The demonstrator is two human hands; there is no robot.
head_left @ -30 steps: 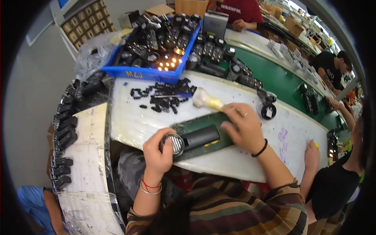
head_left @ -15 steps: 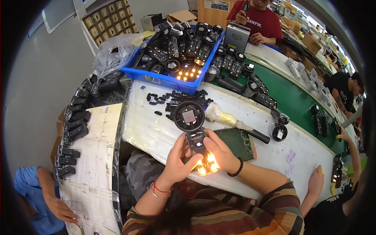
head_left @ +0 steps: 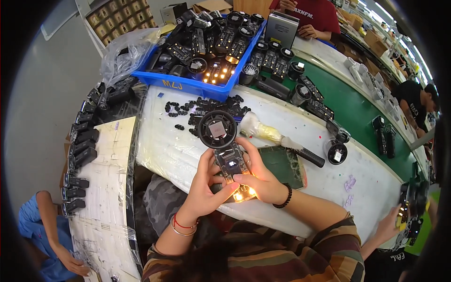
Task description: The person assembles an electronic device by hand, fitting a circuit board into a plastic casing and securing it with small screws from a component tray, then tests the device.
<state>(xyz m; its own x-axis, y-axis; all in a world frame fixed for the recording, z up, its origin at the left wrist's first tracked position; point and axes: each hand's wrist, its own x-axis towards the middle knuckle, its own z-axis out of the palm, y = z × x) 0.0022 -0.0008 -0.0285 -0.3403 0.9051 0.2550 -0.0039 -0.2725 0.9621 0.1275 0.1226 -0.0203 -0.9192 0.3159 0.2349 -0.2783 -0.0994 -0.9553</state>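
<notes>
Both my hands hold a black device (head_left: 203, 134) over the near edge of the white worktable. It has a round ring-shaped head with a silver square in its middle and a clear-sided handle. Bright yellow lamps glow at the handle's near end, and a small white light shows midway. My left hand (head_left: 203, 190) grips the handle from the left. My right hand (head_left: 267, 184) closes on it from the right, its thumb across the front. Beyond the head lies a heap of small black parts (head_left: 199, 109). A dark green pad (head_left: 286, 162) is beside my right hand.
A blue bin (head_left: 188, 88) heaped with similar devices stands behind. A black-handled brush (head_left: 307, 155) and a yellow-wrapped tool (head_left: 265, 131) lie to the right. Beyond runs a green conveyor belt (head_left: 345, 105) with devices. Several black units (head_left: 85, 155) line the left board. Co-workers surround the table.
The device has tilted and shifted slightly in my hands; my right thumb has come lower over the handle, covering some lamps. The view has shifted a little. A co-worker's hand at right now holds a lit device.
</notes>
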